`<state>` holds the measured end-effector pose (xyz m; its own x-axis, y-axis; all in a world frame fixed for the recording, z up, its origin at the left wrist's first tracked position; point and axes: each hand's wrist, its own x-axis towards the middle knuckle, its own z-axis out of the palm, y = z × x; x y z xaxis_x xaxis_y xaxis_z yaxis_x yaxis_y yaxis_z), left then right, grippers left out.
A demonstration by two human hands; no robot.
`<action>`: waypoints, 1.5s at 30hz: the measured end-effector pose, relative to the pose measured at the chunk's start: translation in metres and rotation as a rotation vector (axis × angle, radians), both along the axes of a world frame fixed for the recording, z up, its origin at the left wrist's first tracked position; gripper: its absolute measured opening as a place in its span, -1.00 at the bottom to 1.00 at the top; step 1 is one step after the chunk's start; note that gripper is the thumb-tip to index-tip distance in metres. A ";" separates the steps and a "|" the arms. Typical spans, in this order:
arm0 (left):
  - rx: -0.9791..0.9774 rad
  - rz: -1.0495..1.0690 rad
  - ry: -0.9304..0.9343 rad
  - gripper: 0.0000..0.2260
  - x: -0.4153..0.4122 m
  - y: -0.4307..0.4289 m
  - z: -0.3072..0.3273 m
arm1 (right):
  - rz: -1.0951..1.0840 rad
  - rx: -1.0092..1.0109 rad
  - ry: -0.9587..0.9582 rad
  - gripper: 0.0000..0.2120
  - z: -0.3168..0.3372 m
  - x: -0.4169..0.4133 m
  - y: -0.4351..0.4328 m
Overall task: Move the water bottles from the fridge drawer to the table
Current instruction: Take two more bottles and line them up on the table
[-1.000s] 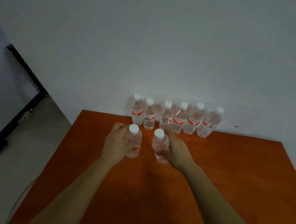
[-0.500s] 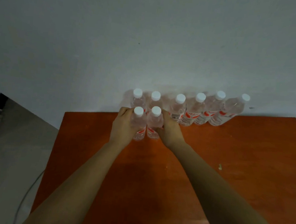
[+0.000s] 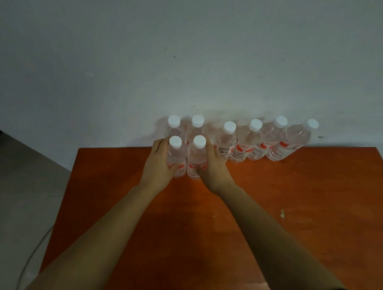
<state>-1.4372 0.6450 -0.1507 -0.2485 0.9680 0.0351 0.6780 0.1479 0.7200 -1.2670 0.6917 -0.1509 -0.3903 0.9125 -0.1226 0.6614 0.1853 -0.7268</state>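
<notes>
Two clear water bottles with white caps and red labels stand upright side by side on the orange-brown table [image 3: 295, 208]. My left hand [image 3: 159, 167] grips the left bottle [image 3: 175, 154], and my right hand [image 3: 214, 171] grips the right bottle [image 3: 196, 155]. Both stand just in front of a row of several similar bottles [image 3: 247, 144] lined along the table's far edge against the white wall. The two held bottles sit before the leftmost two of that row. The fridge drawer is out of view.
The white wall [image 3: 192, 54] rises straight behind the bottle row. Grey floor [image 3: 12, 200] with a thin cable [image 3: 34, 249] lies left of the table. A small pale scrap [image 3: 282, 213] lies on the table at the right.
Both hands have carried their bottles forward from mid-table and closer together, up against the back row. The camera view has shifted rightward.
</notes>
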 end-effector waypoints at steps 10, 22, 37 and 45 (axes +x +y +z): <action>0.184 -0.088 0.358 -0.50 0.050 -0.014 0.075 | -0.081 0.334 -0.085 -0.37 0.070 0.104 -0.040; 0.518 -0.516 0.556 -0.39 0.395 -0.098 0.174 | -0.847 0.580 -0.582 -0.35 0.143 0.439 -0.258; 0.754 -1.141 0.501 -0.33 0.802 -0.378 0.185 | -1.539 0.410 -0.857 -0.15 0.151 0.741 -0.639; 0.744 -1.432 0.339 -0.32 1.023 -0.492 0.149 | -1.693 0.152 -0.992 -0.21 0.116 0.893 -0.762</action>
<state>-0.4144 0.1525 -0.0013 0.8920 0.1360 0.4311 0.0818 -0.9865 0.1419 -0.3744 -0.0705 -0.0352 0.8907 0.2342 0.3897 0.2911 -0.9521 -0.0932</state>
